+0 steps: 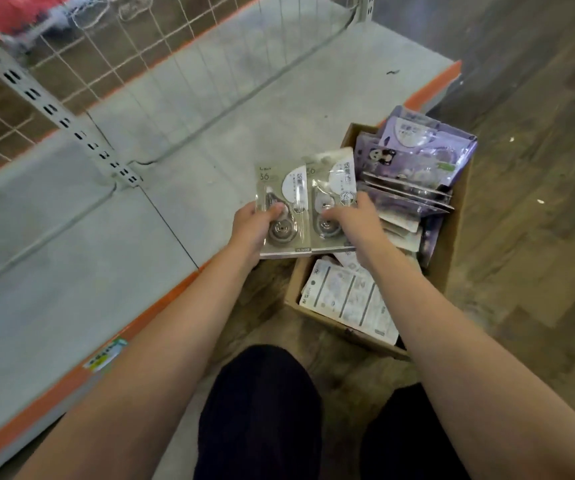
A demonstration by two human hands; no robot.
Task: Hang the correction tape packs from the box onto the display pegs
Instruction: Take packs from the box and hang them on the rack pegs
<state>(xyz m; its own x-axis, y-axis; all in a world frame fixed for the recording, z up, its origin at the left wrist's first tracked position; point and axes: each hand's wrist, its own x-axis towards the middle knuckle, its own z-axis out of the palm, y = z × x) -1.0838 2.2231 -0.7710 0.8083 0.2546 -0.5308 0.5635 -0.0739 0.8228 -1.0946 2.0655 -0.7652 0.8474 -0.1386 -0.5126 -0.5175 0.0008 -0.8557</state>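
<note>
Dark-clad knees (262, 410) crouched by shelf (140, 237); grey correction tape packs gripped above box (452, 258) — one by left hand (251, 230), one (331, 199) by right hand (355, 220). Box seen full, no pegs in view — hanging judged barely begun.

the box (452, 237) hides its near right corner behind the right forearm; print on the grey packs (300, 188) is too blurred to read; the shelf (71, 271) runs off the left edge.
</note>
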